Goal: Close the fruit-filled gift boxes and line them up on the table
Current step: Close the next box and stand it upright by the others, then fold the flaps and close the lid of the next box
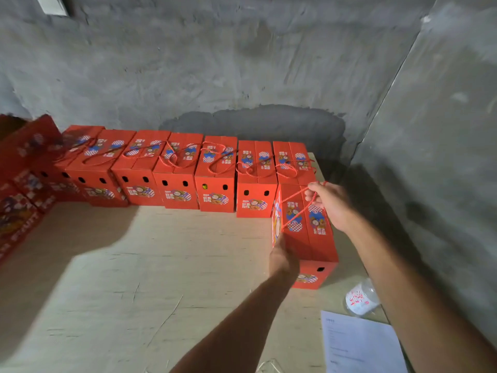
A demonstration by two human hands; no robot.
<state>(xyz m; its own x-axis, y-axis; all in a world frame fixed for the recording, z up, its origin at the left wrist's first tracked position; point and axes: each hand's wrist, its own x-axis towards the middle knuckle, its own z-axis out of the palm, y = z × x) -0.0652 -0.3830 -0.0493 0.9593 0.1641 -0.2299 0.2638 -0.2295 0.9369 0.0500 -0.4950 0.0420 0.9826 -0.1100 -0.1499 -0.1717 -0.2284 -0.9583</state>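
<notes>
A closed red gift box (309, 232) stands on the pale wooden table (134, 278) near its right edge, in front of a row of several closed red boxes (215, 173) lined along the back wall. My right hand (329, 204) is above the near box and pinches its red rope handle (295, 211), pulled taut. My left hand (282, 258) presses against the box's near left corner; its fingers are hidden behind the hand.
More red boxes (18, 189) are stacked at the far left. A clear bottle with a red-lettered label (360, 298) lies at the table's right edge beside a printed sheet of paper (360, 345). Concrete walls close in behind and to the right.
</notes>
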